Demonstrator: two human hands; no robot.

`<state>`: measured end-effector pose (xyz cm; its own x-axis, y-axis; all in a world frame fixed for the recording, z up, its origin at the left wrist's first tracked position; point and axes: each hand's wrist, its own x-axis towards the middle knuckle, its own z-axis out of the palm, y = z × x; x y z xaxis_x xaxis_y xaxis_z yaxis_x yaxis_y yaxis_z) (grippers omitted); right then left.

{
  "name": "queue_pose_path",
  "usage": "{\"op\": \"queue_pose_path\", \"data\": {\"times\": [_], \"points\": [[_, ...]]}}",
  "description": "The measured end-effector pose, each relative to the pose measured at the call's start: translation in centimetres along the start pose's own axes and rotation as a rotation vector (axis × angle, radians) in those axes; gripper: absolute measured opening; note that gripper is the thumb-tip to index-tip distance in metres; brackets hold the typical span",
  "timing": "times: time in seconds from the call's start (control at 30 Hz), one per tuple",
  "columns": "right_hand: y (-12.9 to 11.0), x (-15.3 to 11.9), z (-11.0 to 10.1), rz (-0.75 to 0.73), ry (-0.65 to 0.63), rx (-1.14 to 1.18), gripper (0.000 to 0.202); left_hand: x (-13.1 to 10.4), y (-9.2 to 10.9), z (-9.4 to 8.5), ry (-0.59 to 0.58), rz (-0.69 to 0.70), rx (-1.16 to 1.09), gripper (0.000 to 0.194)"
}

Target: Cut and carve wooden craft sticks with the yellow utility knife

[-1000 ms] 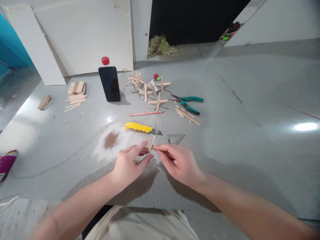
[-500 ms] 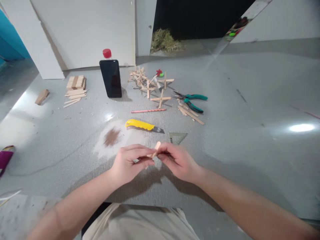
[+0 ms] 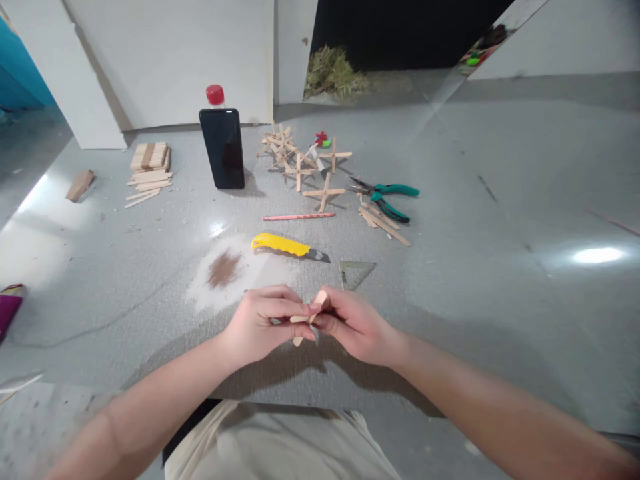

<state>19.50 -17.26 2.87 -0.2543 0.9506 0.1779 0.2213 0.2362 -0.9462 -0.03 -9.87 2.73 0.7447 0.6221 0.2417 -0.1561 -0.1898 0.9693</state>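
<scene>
Just above the near part of the grey table, my left hand [image 3: 270, 323] and my right hand [image 3: 355, 325] meet, both pinching small wooden craft sticks [image 3: 321, 300]. The sticks appear to cross, and my fingers cover their middle. Beyond my hands lie a yellow utility knife [image 3: 283, 245] with its blade pointing right, and a clear set square [image 3: 354, 272]. A pink pencil [image 3: 299, 217] rests farther back. Several crossed-stick pieces [image 3: 324, 193] are grouped behind it.
Green-handled pliers [image 3: 393, 197] lie beside loose sticks [image 3: 384, 225] at the right. A black phone [image 3: 223, 150] stands before a red-capped bottle [image 3: 215, 95]. Stacked sticks [image 3: 150, 156] sit at the back left. Brown powder [image 3: 223, 269] marks a white patch.
The held sticks have turned between my fingers, and more of them shows now. My hands stay close together. The view has shifted slightly, so the table items appear higher.
</scene>
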Motion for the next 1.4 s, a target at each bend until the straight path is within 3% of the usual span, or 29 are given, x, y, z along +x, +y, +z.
{"op": "queue_pose_path", "data": {"times": [0.23,0.5,0.73,1.0,1.1,1.4], "points": [[0.4,0.2,-0.9,0.074,-0.084,0.1,0.028,0.1,0.3,-0.3,0.019,-0.026,-0.009,0.02],[0.4,0.3,-1.4,0.076,-0.104,-0.054,0.019,0.4,-0.2,-0.8,0.052,0.043,0.08,0.019],[0.1,0.0,-1.1,0.035,-0.035,-0.197,0.018,0.4,0.3,-0.8,0.081,0.188,0.333,0.013],[-0.5,-0.5,-0.9,-0.045,0.061,-0.366,0.023,0.0,1.0,-1.5,0.094,0.521,0.812,0.021],[-0.4,-0.7,-0.7,-0.047,0.064,-0.391,0.023,-0.3,1.0,-1.6,0.044,0.606,0.944,0.023],[-0.4,-0.5,-0.6,-0.072,0.014,-0.421,0.021,0.4,2.1,-1.7,-0.062,0.62,1.072,0.01]]}}
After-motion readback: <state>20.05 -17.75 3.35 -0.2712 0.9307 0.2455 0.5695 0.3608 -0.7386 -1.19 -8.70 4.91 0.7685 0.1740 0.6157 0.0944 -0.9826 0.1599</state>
